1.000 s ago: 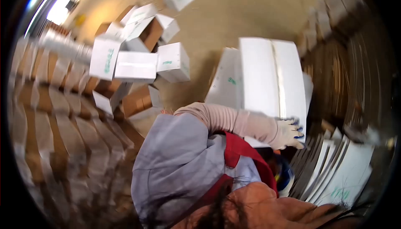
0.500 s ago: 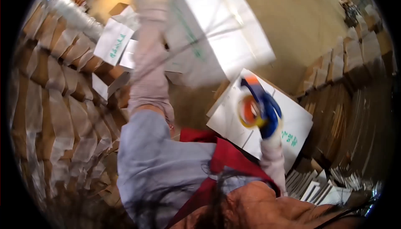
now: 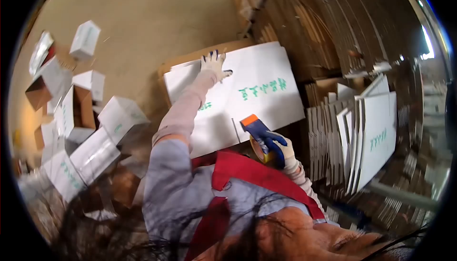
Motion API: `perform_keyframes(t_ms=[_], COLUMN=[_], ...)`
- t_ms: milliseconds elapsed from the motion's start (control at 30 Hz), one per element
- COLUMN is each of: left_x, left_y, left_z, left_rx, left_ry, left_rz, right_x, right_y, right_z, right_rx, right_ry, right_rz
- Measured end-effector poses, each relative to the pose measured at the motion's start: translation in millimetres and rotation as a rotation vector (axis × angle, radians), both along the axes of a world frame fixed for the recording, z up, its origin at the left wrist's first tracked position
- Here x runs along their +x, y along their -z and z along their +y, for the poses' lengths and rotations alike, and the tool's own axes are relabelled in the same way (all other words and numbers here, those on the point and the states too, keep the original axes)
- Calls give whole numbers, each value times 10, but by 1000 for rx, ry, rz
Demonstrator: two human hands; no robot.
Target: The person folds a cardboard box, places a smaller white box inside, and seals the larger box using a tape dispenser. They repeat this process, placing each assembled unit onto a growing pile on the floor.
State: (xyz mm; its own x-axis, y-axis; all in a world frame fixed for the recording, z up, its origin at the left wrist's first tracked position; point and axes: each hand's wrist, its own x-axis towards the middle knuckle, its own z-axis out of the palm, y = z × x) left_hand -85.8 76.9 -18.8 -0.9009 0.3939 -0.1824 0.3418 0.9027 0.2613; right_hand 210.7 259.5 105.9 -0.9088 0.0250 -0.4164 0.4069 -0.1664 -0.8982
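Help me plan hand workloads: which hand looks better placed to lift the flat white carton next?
Probably the left hand: it lies spread on the flat white carton, toward its far edge, with no tool visible. The right hand is occupied, gripping the tape dispenser.

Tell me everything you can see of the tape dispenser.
The tape dispenser has a dark blue body, plastic by its look, with an orange end and a roll with a yellowish edge. It is tilted, held in the gloved right hand, orange end pointing away from the wearer. That end shows over the flat white carton's near edge; I can't tell whether they touch.
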Motion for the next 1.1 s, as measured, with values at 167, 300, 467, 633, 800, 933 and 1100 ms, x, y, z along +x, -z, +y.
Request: perform_keyframes(t_ms=[167,300,467,633,800,933,1100], left_x=[-159,-289,-393,417,869,1000,1368], left_y=[240,433,-712,-2396,-3179,-2651,-2814], left_z=[410,280,190,95,-402,-578,-239], left_rx=[-207,-268,-131,7,-25,-278,-276], left_ry=[134,206,177,485,726,737,612], left_rz=[-149,-251,-255,-331,26,406,260], right_x=[698,1108,1121,899,496,-502,-1614], right_y=[-321,-374,-575,-1394,-2189,-2196,-1794], right_z=[277,456,1042,1670,1976,1414,214], right_rx=[205,166,424,456,478,457,1243], right_ry=[317,561,614,572,304,17,-362], right_rz=[-47,1,330,570,676,673,780])
